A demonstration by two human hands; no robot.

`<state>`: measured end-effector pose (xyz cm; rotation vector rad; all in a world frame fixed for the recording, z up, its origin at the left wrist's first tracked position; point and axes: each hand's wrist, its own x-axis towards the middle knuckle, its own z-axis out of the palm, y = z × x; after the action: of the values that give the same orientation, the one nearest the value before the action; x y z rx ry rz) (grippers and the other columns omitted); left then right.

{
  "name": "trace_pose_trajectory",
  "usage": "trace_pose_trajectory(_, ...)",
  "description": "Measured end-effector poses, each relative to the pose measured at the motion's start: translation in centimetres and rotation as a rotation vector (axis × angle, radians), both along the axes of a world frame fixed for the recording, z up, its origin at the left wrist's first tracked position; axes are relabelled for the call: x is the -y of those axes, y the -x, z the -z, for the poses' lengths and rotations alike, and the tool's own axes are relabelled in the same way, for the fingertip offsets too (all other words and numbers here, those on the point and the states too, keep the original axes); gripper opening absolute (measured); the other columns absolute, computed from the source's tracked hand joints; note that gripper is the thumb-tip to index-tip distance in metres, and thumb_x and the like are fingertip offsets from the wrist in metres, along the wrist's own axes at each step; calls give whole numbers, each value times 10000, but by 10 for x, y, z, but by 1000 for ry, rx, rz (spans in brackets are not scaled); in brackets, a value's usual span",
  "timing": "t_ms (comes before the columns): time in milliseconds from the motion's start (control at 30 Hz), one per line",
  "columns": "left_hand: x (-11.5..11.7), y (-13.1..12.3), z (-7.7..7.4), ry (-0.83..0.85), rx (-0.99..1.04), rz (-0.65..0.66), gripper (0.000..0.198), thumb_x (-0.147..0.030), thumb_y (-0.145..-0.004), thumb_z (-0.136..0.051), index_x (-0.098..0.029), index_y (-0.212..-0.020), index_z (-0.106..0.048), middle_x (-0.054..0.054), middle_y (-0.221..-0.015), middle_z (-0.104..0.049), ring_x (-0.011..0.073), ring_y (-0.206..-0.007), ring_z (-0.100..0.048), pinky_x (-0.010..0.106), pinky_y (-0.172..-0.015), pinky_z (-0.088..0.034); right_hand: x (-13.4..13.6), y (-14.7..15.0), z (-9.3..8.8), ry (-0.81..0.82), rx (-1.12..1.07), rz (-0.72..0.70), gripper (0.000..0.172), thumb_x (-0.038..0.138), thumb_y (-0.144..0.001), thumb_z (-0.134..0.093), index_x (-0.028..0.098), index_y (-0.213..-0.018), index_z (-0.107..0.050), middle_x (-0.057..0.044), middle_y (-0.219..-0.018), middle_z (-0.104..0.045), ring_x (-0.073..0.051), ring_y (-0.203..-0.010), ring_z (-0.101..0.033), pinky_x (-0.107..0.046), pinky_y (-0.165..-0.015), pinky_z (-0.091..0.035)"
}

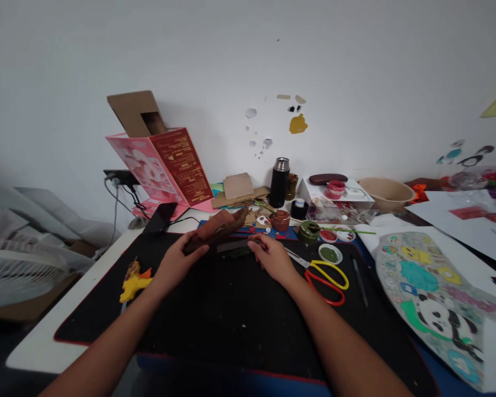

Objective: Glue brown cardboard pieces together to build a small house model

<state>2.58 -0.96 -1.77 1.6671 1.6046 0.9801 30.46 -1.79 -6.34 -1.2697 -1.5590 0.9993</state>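
My left hand [177,262] is closed around the near end of a brown, folded-looking piece [220,225], held tilted just above the black mat [231,325]. My right hand [273,258] has its thumb and fingers pinched on the right end of a dark, flat strip [232,247], which lies low near the mat surface. The brown piece and the strip are close together; I cannot tell whether they touch. To the right of my right hand are scissors [324,278] with red and yellow handles. Left of my left hand lies a yellow glue gun [134,284] with an orange trigger.
Behind the hands stand a brown paint jar [281,220], a green paint jar [309,232], a lid with green paint [329,254] and a black thermos [279,184]. A pen [359,280] and a sticker-covered board [434,298] lie right. A pink box [161,165] stands back left.
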Motion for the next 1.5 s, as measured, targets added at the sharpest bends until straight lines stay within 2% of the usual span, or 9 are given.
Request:
trace_pose_trajectory(200, 24, -28, 16, -129, -16, -34, 676, -600, -788, -733, -215, -1329, -609, 120, -1319, -711, 359, -1219, -659, 480, -1080, -501, 8, 12, -8, 122, -198, -131, 519, 587, -962, -596, 169, -1268, -625, 62, -683, -588, -88, -419, -494, -218, -425, -362)
trace_pose_trajectory(400, 52, -55, 27, -154, 36, -1, 666, -517, -846, -720, -283, -1441, -536, 111, -1431, -636, 356, -1330, -597, 496, -1126, -471, 10, 17, -14, 185, -308, -135, 506, 713, -896, -601, 209, -894, -551, 57, -644, -590, -80, -393, -498, -197, -360, -312)
trace_pose_trajectory(533, 74, -57, 30, -130, 110, 112, 692, -563, -883, -688, -295, -1493, -504, 122, -1500, -586, 368, -1394, -545, 502, -1141, -460, 7, 14, -15, 226, -377, -136, 531, 739, -875, -607, 213, -829, -549, 64, -569, -571, -87, -362, -482, -197, -328, -281)
trace_pose_trajectory(633, 82, -50, 26, -91, 198, 222, 718, -625, -914, -633, -299, -1534, -474, 125, -1453, -625, 361, -1319, -601, 489, -1109, -484, 6, 11, -15, 262, -446, -141, 528, 712, -874, -636, 211, -738, -539, 66, -509, -539, -83, -349, -461, -200, -332, -277)
trace_pose_trajectory(767, 65, -40, 14, -60, 335, 157, 705, -701, -919, -591, -249, -1460, -561, 126, -1238, -720, 339, -1144, -675, 463, -1004, -536, 8, 9, -17, 401, -557, -194, 526, 683, -845, -688, 201, -685, -552, 67, -486, -504, -87, -355, -449, -212, -344, -299)
trace_pose_trajectory(867, 33, -36, 5, 31, 572, 92, 722, -675, -886, -668, -230, -1445, -568, 132, -1260, -713, 331, -1153, -678, 459, -969, -550, 11, 9, -19, 487, -608, -247, 506, 659, -803, -745, 186, -709, -588, 72, -483, -496, -84, -354, -428, -209, -342, -293)
trace_pose_trajectory(1033, -12, -36, -1, 284, 785, 287, 583, -644, -859, -706, -241, -1280, -725, 125, -1377, -693, 356, -1285, -622, 466, -987, -545, 13, 7, -22, 556, -622, -323, 504, 645, -766, -788, 183, -705, -596, 74, -472, -495, -73, -345, -388, -200, -332, -291)
trace_pose_trajectory(1300, -12, -47, -4, 433, 814, 318, 551, -579, -743, -841, -216, -1151, -764, 113, -1116, -759, 314, -991, -706, 420, -841, -562, 14, 7, -21, 585, -591, -366, 496, 633, -759, -802, 180, -710, -604, 74, -492, -496, -69, -366, -382, -197, -337, -286)
trace_pose_trajectory(1500, -17, -46, -7, 269, 865, 190, 491, -530, -810, -779, -204, -1169, -710, 90, -1127, -742, 289, -1014, -691, 401, -871, -557, 7, 6, -20, 497, -650, -152, 547, 706, -770, -775, 182, -866, -648, 71, -531, -513, -72, -384, -370, -206, -352, -253)
